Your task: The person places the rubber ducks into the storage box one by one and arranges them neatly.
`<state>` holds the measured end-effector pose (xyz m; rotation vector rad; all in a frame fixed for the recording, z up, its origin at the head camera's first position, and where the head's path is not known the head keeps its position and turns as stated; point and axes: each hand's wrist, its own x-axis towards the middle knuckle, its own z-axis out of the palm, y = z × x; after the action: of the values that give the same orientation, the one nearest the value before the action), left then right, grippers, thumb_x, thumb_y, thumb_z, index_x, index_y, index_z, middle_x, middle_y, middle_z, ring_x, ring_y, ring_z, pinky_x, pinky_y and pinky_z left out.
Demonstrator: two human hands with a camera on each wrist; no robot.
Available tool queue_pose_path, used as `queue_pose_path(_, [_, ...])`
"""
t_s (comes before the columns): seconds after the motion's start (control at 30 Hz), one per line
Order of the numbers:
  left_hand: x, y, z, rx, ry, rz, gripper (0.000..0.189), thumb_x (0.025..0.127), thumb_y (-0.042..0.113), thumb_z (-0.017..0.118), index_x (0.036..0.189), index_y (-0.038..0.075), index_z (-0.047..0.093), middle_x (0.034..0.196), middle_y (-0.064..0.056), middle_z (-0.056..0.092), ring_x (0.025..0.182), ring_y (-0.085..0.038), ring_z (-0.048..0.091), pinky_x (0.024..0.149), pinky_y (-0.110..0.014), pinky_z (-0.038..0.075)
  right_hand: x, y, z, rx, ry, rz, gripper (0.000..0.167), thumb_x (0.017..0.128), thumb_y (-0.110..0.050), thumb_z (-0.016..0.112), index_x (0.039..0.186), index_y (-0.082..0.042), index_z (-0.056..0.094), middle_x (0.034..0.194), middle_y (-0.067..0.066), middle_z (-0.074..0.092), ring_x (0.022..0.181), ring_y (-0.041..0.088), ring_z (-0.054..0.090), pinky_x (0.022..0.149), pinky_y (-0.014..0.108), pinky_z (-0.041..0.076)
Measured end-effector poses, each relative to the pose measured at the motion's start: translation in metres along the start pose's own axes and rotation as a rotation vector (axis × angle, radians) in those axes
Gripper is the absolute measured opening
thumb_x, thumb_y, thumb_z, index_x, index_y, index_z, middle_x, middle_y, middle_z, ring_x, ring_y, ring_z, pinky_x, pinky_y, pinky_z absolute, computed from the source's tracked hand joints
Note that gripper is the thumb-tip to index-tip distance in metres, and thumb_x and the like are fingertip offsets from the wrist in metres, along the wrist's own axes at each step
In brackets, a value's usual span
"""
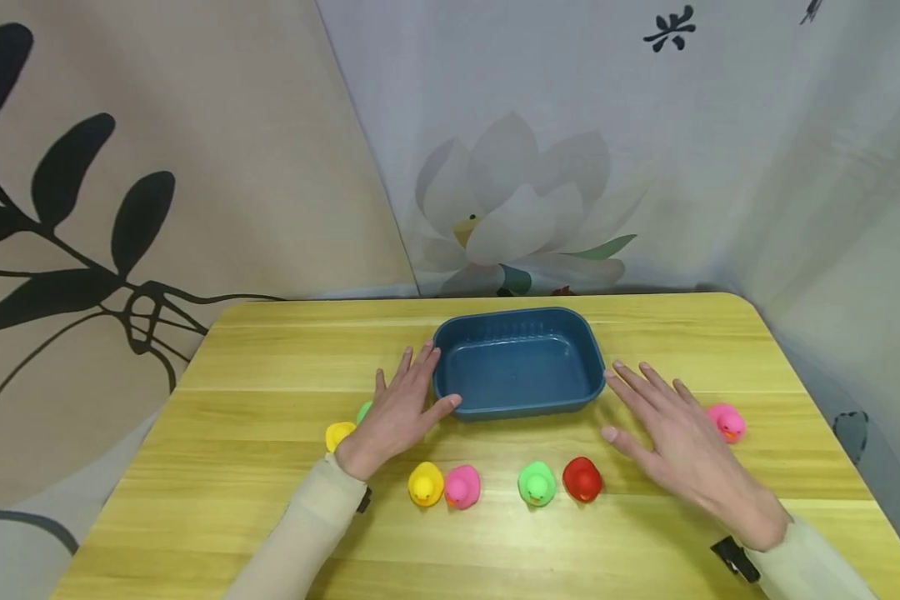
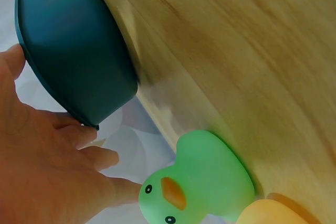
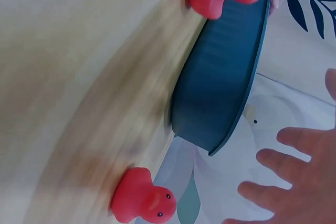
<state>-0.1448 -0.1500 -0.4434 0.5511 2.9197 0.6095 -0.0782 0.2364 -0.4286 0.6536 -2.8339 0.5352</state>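
Note:
A dark blue plastic basin (image 1: 519, 362) stands toward the back of the table, with nothing in it. My left hand (image 1: 397, 412) has its fingers stretched out, fingertips and thumb at the basin's left rim. In the left wrist view a green rubber duck (image 2: 205, 177) sits close by that hand. To the right of the basin, my right hand (image 1: 671, 437) is spread with straight fingers and holds nothing; the right wrist view shows its fingers (image 3: 283, 166) apart from the basin wall. A pink rubber duck (image 1: 726, 422) lies beyond this hand, partly covered by it.
Across the front of the wooden table (image 1: 217, 467) sit a yellow duck (image 1: 425, 484), a pink duck (image 1: 462, 487), a green duck (image 1: 537, 483) and a red duck (image 1: 582, 479). Another yellow duck (image 1: 339, 435) is beside my left wrist. A printed curtain (image 1: 540, 183) hangs behind.

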Motion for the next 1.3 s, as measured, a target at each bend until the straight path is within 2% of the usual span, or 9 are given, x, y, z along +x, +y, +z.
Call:
queue_pose_path(0.13, [0.0, 0.0, 0.0, -0.014, -0.001, -0.004, 0.088, 0.103, 0.065, 0.046, 0.166, 0.01, 0.02, 0.173, -0.005, 0.009, 0.158, -0.037, 0.007, 0.115, -0.079, 0.007, -0.006, -0.003, 0.001, 0.012, 0.032, -0.046, 0.07, 0.098, -0.045, 0.069, 0.155, -0.009, 0.048, 0.157, 0.015, 0.048, 0.142, 0.044, 0.044, 0.113, 0.066, 0.034])
queue_pose_path(0.3, [0.001, 0.0, 0.0, -0.016, 0.004, 0.002, 0.088, 0.103, 0.065, 0.047, 0.166, 0.009, 0.021, 0.173, -0.008, 0.012, 0.158, -0.038, 0.008, 0.115, -0.079, 0.009, -0.014, -0.008, 0.005, 0.061, 0.06, -0.081, 0.069, 0.094, -0.04, 0.075, 0.153, -0.011, 0.052, 0.152, 0.013, 0.054, 0.136, 0.037, 0.052, 0.11, 0.06, 0.039])
queue_pose_path(0.47, [0.001, 0.0, 0.0, -0.029, -0.002, -0.002, 0.089, 0.102, 0.064, 0.05, 0.166, 0.009, 0.021, 0.173, -0.007, 0.01, 0.158, -0.038, 0.007, 0.115, -0.079, 0.007, -0.024, -0.015, 0.01, 0.084, 0.044, -0.069, 0.067, 0.091, -0.042, 0.079, 0.147, -0.013, 0.058, 0.147, 0.009, 0.058, 0.13, 0.034, 0.056, 0.103, 0.059, 0.045])
queue_pose_path(0.87, [0.001, 0.001, -0.002, -0.041, -0.011, -0.003, 0.09, 0.102, 0.064, 0.051, 0.166, 0.008, 0.022, 0.173, -0.007, 0.01, 0.158, -0.038, 0.008, 0.114, -0.08, 0.008, -0.033, -0.03, 0.02, 0.144, -0.041, -0.026, 0.057, 0.092, -0.048, 0.077, 0.138, -0.018, 0.066, 0.139, -0.002, 0.064, 0.125, 0.025, 0.061, 0.099, 0.052, 0.054])
queue_pose_path(1.0, [0.001, 0.001, -0.003, -0.048, -0.015, -0.005, 0.09, 0.102, 0.064, 0.052, 0.166, 0.008, 0.022, 0.173, -0.007, 0.01, 0.158, -0.038, 0.009, 0.114, -0.08, 0.009, -0.033, -0.031, 0.024, 0.168, -0.032, -0.053, 0.05, 0.09, -0.045, 0.08, 0.132, -0.019, 0.07, 0.132, -0.007, 0.067, 0.12, 0.019, 0.064, 0.096, 0.047, 0.057])
queue_pose_path(1.1, [0.0, 0.001, -0.004, -0.058, -0.02, -0.007, 0.09, 0.102, 0.063, 0.052, 0.166, 0.008, 0.022, 0.173, -0.007, 0.01, 0.158, -0.037, 0.009, 0.114, -0.079, 0.009, -0.034, -0.029, 0.028, 0.193, -0.004, -0.101, 0.045, 0.088, -0.039, 0.084, 0.126, -0.019, 0.072, 0.127, -0.011, 0.068, 0.115, 0.014, 0.066, 0.095, 0.037, 0.057])
queue_pose_path(1.23, [0.0, 0.0, -0.004, -0.055, -0.028, -0.012, 0.09, 0.102, 0.065, 0.05, 0.166, 0.01, 0.021, 0.173, -0.005, 0.009, 0.158, -0.036, 0.009, 0.115, -0.078, 0.01, -0.035, -0.027, 0.032, 0.238, 0.01, -0.145, 0.04, 0.086, -0.031, 0.086, 0.122, -0.021, 0.074, 0.121, -0.016, 0.069, 0.11, 0.009, 0.067, 0.097, 0.016, 0.05])
queue_pose_path(1.3, [0.0, 0.0, -0.004, -0.052, -0.028, -0.009, 0.09, 0.102, 0.065, 0.049, 0.166, 0.01, 0.021, 0.173, -0.005, 0.009, 0.158, -0.036, 0.009, 0.115, -0.079, 0.011, -0.035, -0.026, 0.033, 0.253, -0.001, -0.148, 0.039, 0.086, -0.028, 0.086, 0.122, -0.022, 0.073, 0.12, -0.017, 0.068, 0.108, 0.008, 0.067, 0.096, 0.013, 0.048])
